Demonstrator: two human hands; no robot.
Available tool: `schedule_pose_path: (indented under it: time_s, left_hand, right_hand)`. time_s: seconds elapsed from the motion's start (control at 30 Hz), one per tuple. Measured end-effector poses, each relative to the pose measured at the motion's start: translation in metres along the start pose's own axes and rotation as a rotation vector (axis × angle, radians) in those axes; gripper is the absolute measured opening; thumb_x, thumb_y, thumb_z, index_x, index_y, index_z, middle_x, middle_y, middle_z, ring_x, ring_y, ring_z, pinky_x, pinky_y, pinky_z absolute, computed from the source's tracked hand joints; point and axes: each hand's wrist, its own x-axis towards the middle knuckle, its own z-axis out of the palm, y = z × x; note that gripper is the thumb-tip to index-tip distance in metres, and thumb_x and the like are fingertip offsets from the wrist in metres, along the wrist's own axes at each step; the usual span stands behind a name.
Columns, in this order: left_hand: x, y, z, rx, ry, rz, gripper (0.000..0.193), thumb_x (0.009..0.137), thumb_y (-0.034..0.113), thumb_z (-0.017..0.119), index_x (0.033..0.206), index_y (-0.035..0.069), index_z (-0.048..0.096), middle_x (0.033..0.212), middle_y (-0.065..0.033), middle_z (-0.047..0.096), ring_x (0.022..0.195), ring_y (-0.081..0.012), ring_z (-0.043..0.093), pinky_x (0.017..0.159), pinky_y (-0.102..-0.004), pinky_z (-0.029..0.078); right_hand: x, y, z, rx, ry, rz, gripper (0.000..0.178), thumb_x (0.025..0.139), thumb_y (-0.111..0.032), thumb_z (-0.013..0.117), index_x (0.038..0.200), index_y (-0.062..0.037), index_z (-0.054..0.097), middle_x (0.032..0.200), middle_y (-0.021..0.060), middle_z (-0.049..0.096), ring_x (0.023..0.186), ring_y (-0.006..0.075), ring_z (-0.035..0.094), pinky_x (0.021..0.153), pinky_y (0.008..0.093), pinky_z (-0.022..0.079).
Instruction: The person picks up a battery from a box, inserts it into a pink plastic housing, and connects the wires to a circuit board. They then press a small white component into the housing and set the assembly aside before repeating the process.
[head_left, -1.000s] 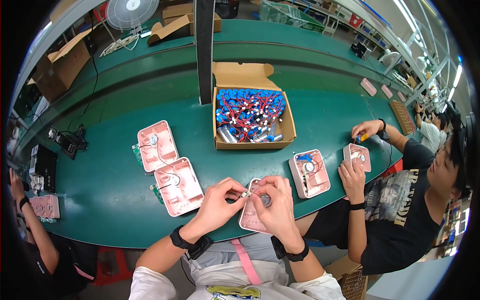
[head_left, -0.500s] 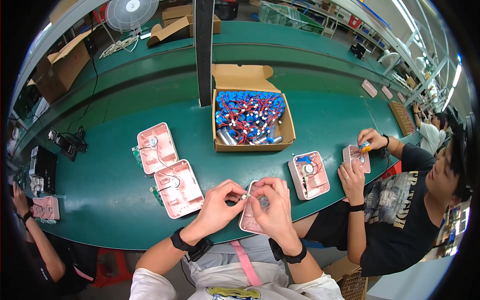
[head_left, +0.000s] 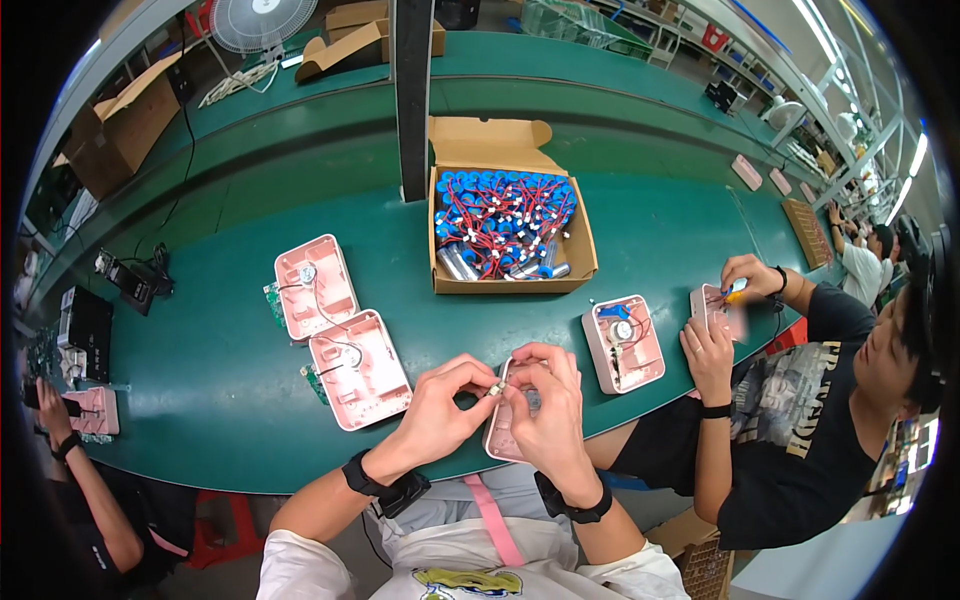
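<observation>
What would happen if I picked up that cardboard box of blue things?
The cardboard box would probably feel heavy, since it's packed with blue cylinders. Its raised lid might bend, because it looks like thin cardboard. The red wires could snag, tangled as they are.

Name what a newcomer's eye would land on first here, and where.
Probably the open cardboard box mid-bench, beyond the hands, packed with blue cylinders and a tangle of red wires. Next, front and centre, the left hand pinches a small pale part, the right hand close against it, above a pink casing. A pair of open pink casings lies left of the hands.
</observation>
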Motion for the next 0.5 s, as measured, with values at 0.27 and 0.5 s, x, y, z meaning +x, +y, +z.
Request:
schedule_pose_path:
  time_s: [0.27, 0.5]
  left_hand:
    - [0.001, 0.003, -0.002, -0.04, 0.028, -0.06, 0.018, 0.091, -0.004, 0.078, 0.107, -0.005, 0.071, 0.108, -0.0111, 0.07, 0.097, -0.0185, 0.072, 0.088, -0.0303, 0.062]
    - [-0.002, 0.006, -0.003, 0.01, 0.006, -0.112, 0.021, 0.091, 0.0, 0.079, 0.11, -0.005, 0.07, 0.106, -0.0087, 0.068, 0.094, -0.0144, 0.069, 0.087, -0.0279, 0.061]
  right_hand:
    - [0.009, -0.009, -0.028, -0.158, -0.051, -0.063, 0.012, 0.085, -0.001, 0.076, 0.096, -0.0024, 0.072, 0.122, 0.0139, 0.069, 0.108, 0.0343, 0.064, 0.092, 0.0436, 0.049]
    - [0.101, 0.016, -0.059, -0.215, -0.132, -0.046, 0.02, 0.092, -0.009, 0.075, 0.111, -0.0043, 0.074, 0.104, 0.0156, 0.073, 0.087, 0.0333, 0.072, 0.077, 0.0435, 0.057]
